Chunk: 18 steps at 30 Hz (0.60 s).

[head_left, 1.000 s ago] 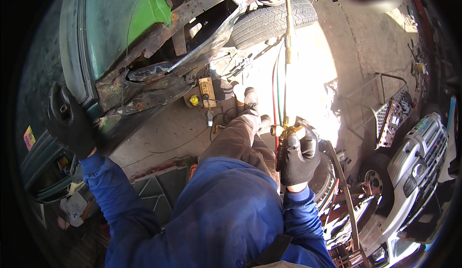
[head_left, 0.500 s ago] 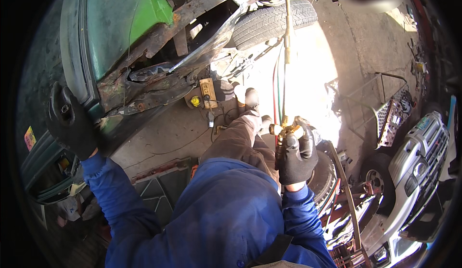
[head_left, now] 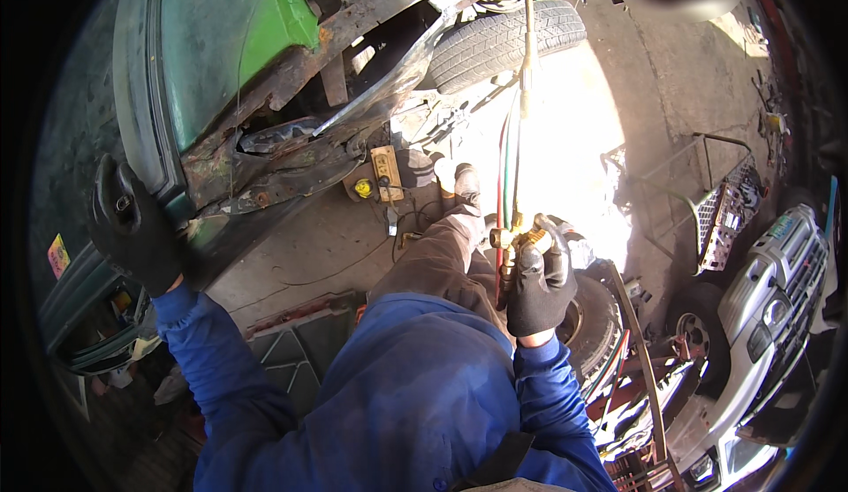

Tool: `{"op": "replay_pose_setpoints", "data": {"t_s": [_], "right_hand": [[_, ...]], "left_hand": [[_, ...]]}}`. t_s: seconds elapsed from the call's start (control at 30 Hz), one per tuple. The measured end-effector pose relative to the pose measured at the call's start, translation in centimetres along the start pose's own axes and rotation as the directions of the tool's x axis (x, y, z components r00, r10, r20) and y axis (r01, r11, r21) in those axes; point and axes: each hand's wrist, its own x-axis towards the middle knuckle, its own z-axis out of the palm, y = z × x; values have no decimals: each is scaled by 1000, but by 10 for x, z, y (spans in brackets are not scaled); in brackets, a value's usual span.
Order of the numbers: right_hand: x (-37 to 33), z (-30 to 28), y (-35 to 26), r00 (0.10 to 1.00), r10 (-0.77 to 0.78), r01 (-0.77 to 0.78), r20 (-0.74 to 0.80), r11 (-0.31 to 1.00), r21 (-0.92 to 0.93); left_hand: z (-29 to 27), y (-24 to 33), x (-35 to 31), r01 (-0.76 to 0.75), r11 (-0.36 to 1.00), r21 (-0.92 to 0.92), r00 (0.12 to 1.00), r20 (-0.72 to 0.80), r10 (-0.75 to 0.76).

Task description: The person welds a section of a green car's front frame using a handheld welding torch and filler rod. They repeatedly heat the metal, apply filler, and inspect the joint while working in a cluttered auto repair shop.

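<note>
My right hand (head_left: 541, 284), in a black glove, is closed around the brass valve end of a cutting torch (head_left: 526, 77), with fingers at a ribbed brass knob (head_left: 536, 241). The long torch tube runs away from me and bends left at its far end, where a small orange glow shows by the rusty frame (head_left: 389, 8) of a stripped green car body (head_left: 252, 50). My left hand (head_left: 132, 227), also gloved, lies against the car's window edge. Its fingers are curled around a small dark thing with a pale spot, too unclear to name.
Red and green hoses (head_left: 503, 156) run beside the torch. A tyre (head_left: 508, 43) lies at the far end, and another wheel (head_left: 594, 324) is by my right forearm. A wooden socket board (head_left: 386, 172) with cables sits near my feet. A wire-mesh rack (head_left: 729, 200) and a silver car front (head_left: 768, 315) stand right.
My right hand and the torch's valve end have shifted slightly left, and the brass fittings have turned a little. My left hand stays at the car's edge.
</note>
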Motion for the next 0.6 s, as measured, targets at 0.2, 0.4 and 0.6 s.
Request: {"op": "replay_pose_setpoints", "data": {"t_s": [0.2,0.4,0.6], "right_hand": [[3,1,-2,1000,1,-3,20,997,77],[5,-15,0,999,-30,27,13,988,152],[-7,-32,-5,1000,18,-17,-9,989,147]], "left_hand": [[0,-1,1,-16,1000,22,1000,6,16],[-2,4,3,46,999,16,998,38,-47],[-8,11,5,67,998,11,995,68,-68]]}}
